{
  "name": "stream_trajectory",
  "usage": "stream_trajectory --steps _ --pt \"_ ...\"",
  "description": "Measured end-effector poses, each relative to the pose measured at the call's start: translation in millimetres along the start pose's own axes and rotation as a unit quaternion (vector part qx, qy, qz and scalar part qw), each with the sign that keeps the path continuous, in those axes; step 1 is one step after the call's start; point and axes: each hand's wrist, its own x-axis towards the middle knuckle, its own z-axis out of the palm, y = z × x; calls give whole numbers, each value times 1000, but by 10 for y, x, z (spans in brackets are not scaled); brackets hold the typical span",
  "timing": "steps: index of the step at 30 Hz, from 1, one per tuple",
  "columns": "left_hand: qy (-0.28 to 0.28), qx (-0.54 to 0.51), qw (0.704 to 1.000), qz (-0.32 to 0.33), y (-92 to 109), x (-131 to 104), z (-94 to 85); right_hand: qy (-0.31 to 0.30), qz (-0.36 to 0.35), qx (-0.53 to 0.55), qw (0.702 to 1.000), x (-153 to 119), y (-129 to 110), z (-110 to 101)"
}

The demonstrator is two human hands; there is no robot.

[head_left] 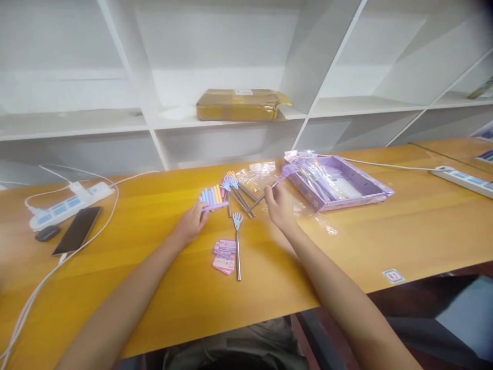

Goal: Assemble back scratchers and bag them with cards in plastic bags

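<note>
Rods [243,198] of bare metal with small hand-shaped heads lie in a loose pile on the wooden table [169,303], taken here as the centre of the clock, with twelve pointing away from the person. At nine o'clock, just beside the pile, coloured tubes [211,195] in blue, purple, yellow and orange lie side by side. The left hand [190,224], at about eight, has its fingertips closed together on a purple tube [216,206], which points across the near ends of that row; whether it touches them cannot be told. At three, the right hand [281,206] pinches a purple-headed rod [260,200] between thumb and fingers, close below its head. The rod slants, its head towards two and its bare end towards the pile. That head overlaps the corner of an open purple tray [356,199], where wrapped rods [318,177] lie; contact is unclear. Clear plastic wrappers [257,176] are spread between pile and tray. At six, a blue-headed rod [238,249] lies alone, head away from the person, with small pink and purple cards [224,256] overlapping just beside it at seven. Well apart, towards eight, a dark phone [77,231] rests near a white power strip [71,206].
</note>
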Motion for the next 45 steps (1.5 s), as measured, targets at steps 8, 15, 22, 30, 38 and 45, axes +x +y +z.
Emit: stream_trajectory --steps 8,15,22,30,38,45 --pt "-43 9 999 14 -8 -12 40 -5 84 282 956 -10 42 167" --pt "-56 16 998 28 -12 -41 21 -86 111 364 921 -113 16 290" --pt "-48 10 999 14 -16 -44 20 -89 103 369 919 -131 10 295" --pt "-49 2 999 -21 24 -14 -33 -151 48 362 919 -241 -54 308" --pt "-65 -2 998 -19 65 -26 -46 -82 50 468 879 -213 13 329" --pt "-66 -8 998 1 60 -27 -50 -82 80 485 867 -138 67 327"
